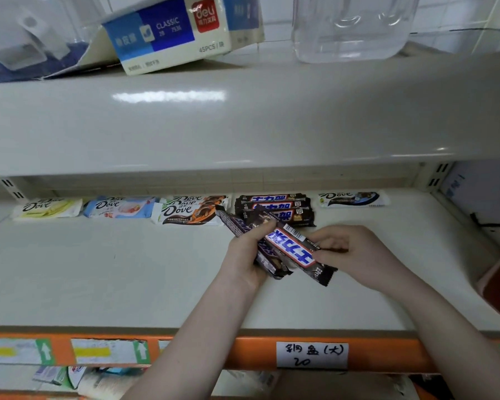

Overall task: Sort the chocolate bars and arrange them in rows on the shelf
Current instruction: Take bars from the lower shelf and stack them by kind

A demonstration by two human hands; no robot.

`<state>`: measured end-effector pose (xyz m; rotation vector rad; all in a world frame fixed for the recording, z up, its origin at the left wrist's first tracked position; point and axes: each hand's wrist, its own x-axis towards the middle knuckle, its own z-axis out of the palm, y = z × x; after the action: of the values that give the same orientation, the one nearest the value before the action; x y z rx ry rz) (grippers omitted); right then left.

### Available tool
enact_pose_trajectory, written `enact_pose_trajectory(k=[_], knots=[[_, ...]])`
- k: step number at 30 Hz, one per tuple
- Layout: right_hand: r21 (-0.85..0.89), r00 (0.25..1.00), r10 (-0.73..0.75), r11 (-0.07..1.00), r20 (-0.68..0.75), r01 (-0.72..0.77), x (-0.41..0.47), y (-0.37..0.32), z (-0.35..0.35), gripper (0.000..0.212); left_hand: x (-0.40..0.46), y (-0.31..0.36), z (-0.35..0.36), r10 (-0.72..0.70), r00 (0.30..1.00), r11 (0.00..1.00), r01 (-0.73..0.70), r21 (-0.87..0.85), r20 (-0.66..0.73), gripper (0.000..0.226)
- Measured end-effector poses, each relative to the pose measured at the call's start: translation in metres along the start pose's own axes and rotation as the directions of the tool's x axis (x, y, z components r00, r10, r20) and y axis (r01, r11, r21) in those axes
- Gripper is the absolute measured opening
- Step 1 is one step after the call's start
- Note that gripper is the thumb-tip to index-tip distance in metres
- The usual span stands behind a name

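Along the back of the shelf (98, 269) we have Dove bars (119, 207) sorted by flavour and a Snickers stack (274, 207) at twelve o'clock. Our left hand (243, 255) grips several Snickers; our right hand (350, 252) pinches the top bar (293, 249), not yet shelved.

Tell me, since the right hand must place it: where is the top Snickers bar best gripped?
Grip the Snickers bar at its right long edge, from the right, where the right hand already pinches it. That flat edge is exposed; the left hand covers the other.
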<state>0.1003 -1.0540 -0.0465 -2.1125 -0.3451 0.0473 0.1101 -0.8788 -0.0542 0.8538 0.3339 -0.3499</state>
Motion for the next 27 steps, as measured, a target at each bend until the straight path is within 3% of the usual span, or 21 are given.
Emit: enact_pose_trajectory(k=[4, 8, 12, 18, 24, 27], knots=[[0.14, 0.998, 0.059, 0.989, -0.031, -0.054, 0.004, 0.002, 0.008, 0.02, -0.002, -0.002, -0.006, -0.003, 1.0, 0.997, 0.006, 0.078, -0.029, 0.014], [0.174, 0.997, 0.067, 0.983, -0.035, -0.06, 0.008, -0.003, 0.008, 0.014, -0.006, 0.002, -0.01, 0.015, 1.0, 0.994, -0.012, 0.113, -0.027, 0.023], [0.202, 0.998, 0.031, 0.979, -0.061, -0.018, 0.015, -0.014, 0.0, 0.019, -0.01, 0.014, -0.016, 0.041, 0.998, 0.945, -0.025, 0.326, -0.044, 0.031], [0.234, 0.997, 0.056, 0.971, -0.059, -0.041, 0.03, -0.025, 0.003, 0.015, -0.018, 0.031, -0.016, -0.021, 0.999, 0.812, -0.011, 0.583, 0.048, 0.024], [0.365, 0.994, 0.11, 0.926, -0.018, -0.096, 0.032, -0.024, 0.006, 0.018, -0.02, 0.032, -0.02, -0.044, 0.993, 0.777, -0.033, 0.629, 0.106, 0.016], [0.442, 0.987, 0.145, 0.891, -0.063, -0.103, 0.031, -0.02, 0.003, 0.016, -0.024, 0.034, -0.025, -0.061, 0.982, 0.759, -0.069, 0.647, 0.177, 0.023]])
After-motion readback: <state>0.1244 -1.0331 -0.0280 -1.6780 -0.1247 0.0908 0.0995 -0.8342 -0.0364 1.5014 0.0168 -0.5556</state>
